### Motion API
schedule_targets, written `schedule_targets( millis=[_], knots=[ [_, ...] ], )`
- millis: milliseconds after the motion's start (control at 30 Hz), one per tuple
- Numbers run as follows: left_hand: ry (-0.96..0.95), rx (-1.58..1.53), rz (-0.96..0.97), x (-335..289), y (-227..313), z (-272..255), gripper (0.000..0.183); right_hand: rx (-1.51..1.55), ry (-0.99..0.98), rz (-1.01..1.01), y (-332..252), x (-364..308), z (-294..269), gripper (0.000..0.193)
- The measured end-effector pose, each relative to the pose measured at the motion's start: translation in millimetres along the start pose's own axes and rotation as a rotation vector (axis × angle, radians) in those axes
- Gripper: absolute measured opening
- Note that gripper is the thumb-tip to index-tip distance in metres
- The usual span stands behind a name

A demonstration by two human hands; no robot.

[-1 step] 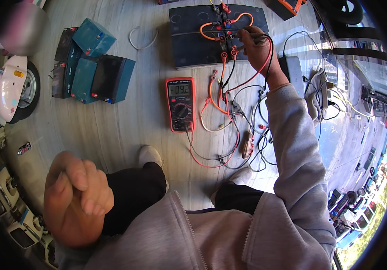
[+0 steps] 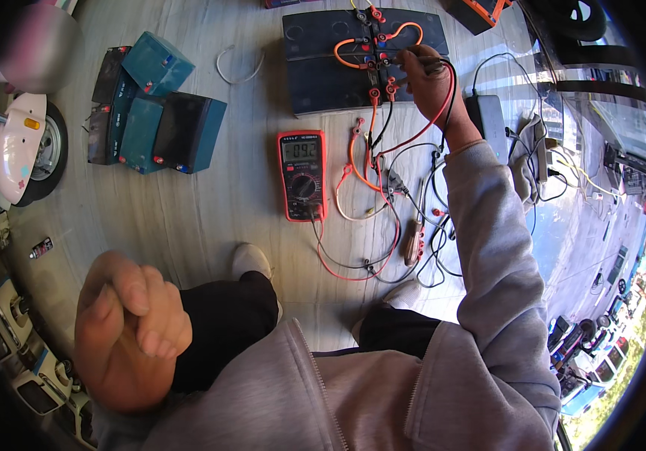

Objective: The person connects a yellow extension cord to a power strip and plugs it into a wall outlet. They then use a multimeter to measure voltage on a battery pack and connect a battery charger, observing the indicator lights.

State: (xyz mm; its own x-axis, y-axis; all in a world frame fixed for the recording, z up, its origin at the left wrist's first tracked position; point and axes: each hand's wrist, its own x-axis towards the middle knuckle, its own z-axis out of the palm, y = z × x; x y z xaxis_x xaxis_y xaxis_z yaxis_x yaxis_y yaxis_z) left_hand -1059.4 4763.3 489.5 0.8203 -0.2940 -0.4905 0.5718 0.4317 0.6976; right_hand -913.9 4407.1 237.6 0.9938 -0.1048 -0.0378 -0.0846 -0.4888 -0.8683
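At the far middle, my right hand (image 2: 430, 79) is closed around the multimeter probes (image 2: 422, 62), held over the terminals between black batteries (image 2: 323, 83). A black lead and a red lead (image 2: 440, 113) trail from that hand. The probe tips are too small to make out, so I cannot tell whether they touch metal. Orange jumper cables (image 2: 347, 62) link the terminals. Nearer to me lies a red-framed digital multimeter (image 2: 303, 177), its display lit with a reading. My left hand (image 2: 131, 323) is raised at the lower left, fingers curled in, with nothing visible in it.
Teal and black batteries (image 2: 141, 124) are grouped at the left. Tangled cables, a screwdriver (image 2: 413, 242) and a black power adapter (image 2: 486, 126) lie on the right. A white scooter part with a wheel (image 2: 34, 150) stands far left. My shoes (image 2: 252, 260) are near the multimeter.
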Motion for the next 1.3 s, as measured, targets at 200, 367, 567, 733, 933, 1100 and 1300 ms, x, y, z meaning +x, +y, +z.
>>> schedule_targets(
  millis=[200,367,567,733,933,1100,1300],
  knots=[
    [0.028,0.008,0.025,5.5,-2.2,4.8,0.024,0.016,0.021,-0.013,1.2,0.9,4.3,0.021],
    [0.035,0.003,0.038,6.2,-3.2,6.2,0.023,0.013,0.032,-0.007,-0.4,0.6,6.2,0.02],
    [0.036,-0.015,0.037,4.9,-3.6,6.6,0.023,-0.004,0.027,0.011,-2.5,-0.1,6.1,0.023],
    [0.039,-0.016,0.042,5.1,-4.4,7.0,0.023,-0.021,0.03,-0.01,-0.3,0.6,7.1,0.024],
    [0.042,0.003,0.039,2.8,-3.4,6.6,0.023,-0.007,0.035,0.019,-0.6,0.4,7.3,0.024],
    [0.044,-0.006,0.038,-2.4,-2.5,9.6,0.022,0.022,0.023,0.039,-5.3,-1.6,6.9,0.024],
    [-0.025,0.182,-0.061,0.1,-4.5,21.5,0.028,0.048,0.067,0.022,-36.2,-28.6,-10.0,0.024]
  ],
)
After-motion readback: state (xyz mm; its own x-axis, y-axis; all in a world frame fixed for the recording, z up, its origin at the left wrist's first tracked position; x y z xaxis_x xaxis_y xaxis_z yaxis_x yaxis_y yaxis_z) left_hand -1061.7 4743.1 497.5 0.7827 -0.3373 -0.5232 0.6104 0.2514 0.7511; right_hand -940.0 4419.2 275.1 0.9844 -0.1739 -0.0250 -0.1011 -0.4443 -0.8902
